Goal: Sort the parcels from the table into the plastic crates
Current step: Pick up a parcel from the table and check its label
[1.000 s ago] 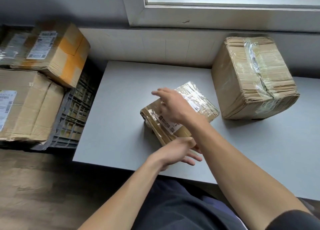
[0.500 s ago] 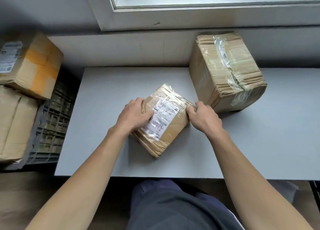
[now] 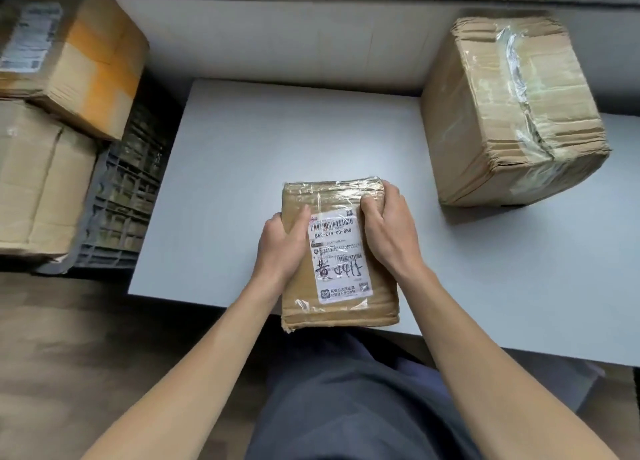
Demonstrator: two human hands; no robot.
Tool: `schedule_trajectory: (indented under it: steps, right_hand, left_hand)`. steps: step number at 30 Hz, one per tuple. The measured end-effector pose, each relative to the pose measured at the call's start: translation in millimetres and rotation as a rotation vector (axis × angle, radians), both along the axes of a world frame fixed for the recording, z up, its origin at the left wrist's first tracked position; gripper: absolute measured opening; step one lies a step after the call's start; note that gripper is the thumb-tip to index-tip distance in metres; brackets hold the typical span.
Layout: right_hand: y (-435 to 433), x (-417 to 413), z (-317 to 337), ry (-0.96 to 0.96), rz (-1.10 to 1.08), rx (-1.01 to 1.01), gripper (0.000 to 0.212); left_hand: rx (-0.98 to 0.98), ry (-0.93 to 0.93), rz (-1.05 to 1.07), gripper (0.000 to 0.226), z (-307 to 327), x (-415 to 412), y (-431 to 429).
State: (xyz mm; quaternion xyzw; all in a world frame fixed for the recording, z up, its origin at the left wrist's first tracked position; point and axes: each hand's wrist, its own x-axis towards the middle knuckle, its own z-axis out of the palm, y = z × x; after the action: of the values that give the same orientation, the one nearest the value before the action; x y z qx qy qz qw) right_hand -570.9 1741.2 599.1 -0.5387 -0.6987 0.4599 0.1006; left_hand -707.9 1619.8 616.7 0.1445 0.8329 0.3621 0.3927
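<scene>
A small flat cardboard parcel (image 3: pixel 337 251) with a white shipping label facing up is at the near edge of the grey table (image 3: pixel 242 168), its near end past the edge. My left hand (image 3: pixel 282 245) grips its left side with the thumb on top. My right hand (image 3: pixel 388 231) grips its right side, fingers curled over the upper right corner. A large taped cardboard box (image 3: pixel 509 113) stands on the table at the back right. A grey plastic crate (image 3: pixel 121 210) sits left of the table, holding cardboard boxes.
In the crate, a box with orange tape and a label (image 3: pixel 79 54) lies on top of a plain brown box (image 3: pixel 38 182). A wall and window sill run behind the table. Wooden floor shows at the lower left.
Both hands have turned the small parcel so its label reads upright and drawn it back to the near table edge. The view has tilted down and closer.
</scene>
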Motion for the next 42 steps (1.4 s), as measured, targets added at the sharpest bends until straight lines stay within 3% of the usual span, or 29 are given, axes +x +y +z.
schedule_trajectory:
  steps: [2,5,9,17,22,27,42]
  right_hand:
    - [0,-1,-3,0.021,-0.005,0.004,0.062]
    - [2,1,-10,0.031,0.006,0.030,0.056]
    - [3,0,-19,0.066,-0.008,0.066,0.053]
    - [3,1,-30,0.129,-0.054,0.085,0.056]
    - [4,2,-32,0.143,-0.066,0.079,0.053]
    - [4,2,-33,0.156,-0.071,0.076,0.052]
    - [4,2,-33,0.166,-0.062,0.072,0.051]
  left_hand:
    - [0.047,-0.025,0.089,0.055,-5,5,0]
    - [0.075,0.036,0.075,0.069,-11,5,-2]
    - [0.100,0.084,0.048,0.067,-19,4,-2]
    - [0.139,0.048,0.242,0.038,-33,5,-4]
    - [0.189,0.065,0.165,0.021,-32,5,-2]
    - [0.181,0.134,0.111,0.040,-31,6,-1]
    - [0.161,0.082,0.150,0.040,-30,4,-3]
